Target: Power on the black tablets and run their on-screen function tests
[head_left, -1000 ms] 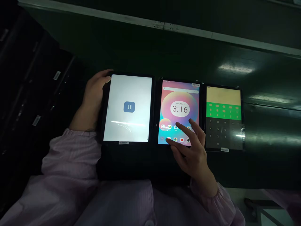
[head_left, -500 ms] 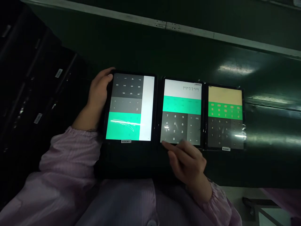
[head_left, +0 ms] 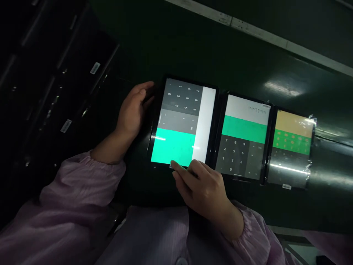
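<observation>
Three lit tablets lie in a row, each showing a calculator keypad. The left tablet [head_left: 176,117] has its keypad turned sideways, with a bare green block and a white strip. At its left edge, slightly apart from it, my left hand [head_left: 131,114] is open and empty. My right hand [head_left: 205,186] reaches over the left tablet's lower edge, index finger stretched out with its tip at the green block's bottom; the other fingers are curled. The middle tablet [head_left: 242,136] shows handwritten strokes on white. The right tablet [head_left: 292,147] shows yellow and green blocks, partly lost in glare.
The tablets rest on a dark green bench [head_left: 154,48]. At the left stand dark, glossy items with small white labels [head_left: 95,68]. A pale metal strip [head_left: 256,33] crosses the bench behind. A pink sleeve [head_left: 328,241] shows at the lower right.
My view has swung left. My right hand has moved from the middle tablet to the left one. My left hand has come off the left tablet's edge. White curved lines on its green block are gone.
</observation>
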{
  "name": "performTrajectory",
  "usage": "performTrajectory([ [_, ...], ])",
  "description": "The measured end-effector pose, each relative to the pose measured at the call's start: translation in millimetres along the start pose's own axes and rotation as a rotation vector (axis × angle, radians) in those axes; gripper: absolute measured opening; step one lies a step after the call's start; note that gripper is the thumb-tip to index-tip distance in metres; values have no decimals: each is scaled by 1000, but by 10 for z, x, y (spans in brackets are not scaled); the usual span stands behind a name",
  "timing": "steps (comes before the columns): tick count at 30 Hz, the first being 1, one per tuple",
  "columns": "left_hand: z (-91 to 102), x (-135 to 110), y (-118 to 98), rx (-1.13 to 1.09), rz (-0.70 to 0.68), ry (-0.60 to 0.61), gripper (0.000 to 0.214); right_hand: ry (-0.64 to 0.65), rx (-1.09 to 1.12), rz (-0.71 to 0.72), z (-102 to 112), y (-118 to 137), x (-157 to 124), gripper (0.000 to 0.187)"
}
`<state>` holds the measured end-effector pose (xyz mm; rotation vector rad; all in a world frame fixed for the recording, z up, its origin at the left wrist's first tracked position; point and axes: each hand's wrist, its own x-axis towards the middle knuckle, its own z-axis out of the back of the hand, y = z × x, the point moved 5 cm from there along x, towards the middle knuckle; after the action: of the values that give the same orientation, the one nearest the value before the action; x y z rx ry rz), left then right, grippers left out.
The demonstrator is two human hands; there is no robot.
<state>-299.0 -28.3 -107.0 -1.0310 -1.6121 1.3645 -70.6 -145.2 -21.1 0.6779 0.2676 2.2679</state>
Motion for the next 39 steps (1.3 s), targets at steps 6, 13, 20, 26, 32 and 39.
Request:
performTrajectory([
  [6,145,-18,-25,13,60,11,26,69,-65,42,-155,92,154,35],
  [13,143,-22,-41,4,57,23,26,52,-67,34,-119,47,217,32],
  [20,147,-21,-25,22,31,4,24,126,-21,77,-171,78,262,40],
  [26,126,-19,-28,-26,24,-17,23,17,-128,18,301,-412,629,27],
  [32,113,-26,-39,-15,18,0,23,64,-110,-25,323,-1071,1100,42],
  [39,124,-34,-51,21,70,12,26,103,-8,2,86,-1177,1161,38],
])
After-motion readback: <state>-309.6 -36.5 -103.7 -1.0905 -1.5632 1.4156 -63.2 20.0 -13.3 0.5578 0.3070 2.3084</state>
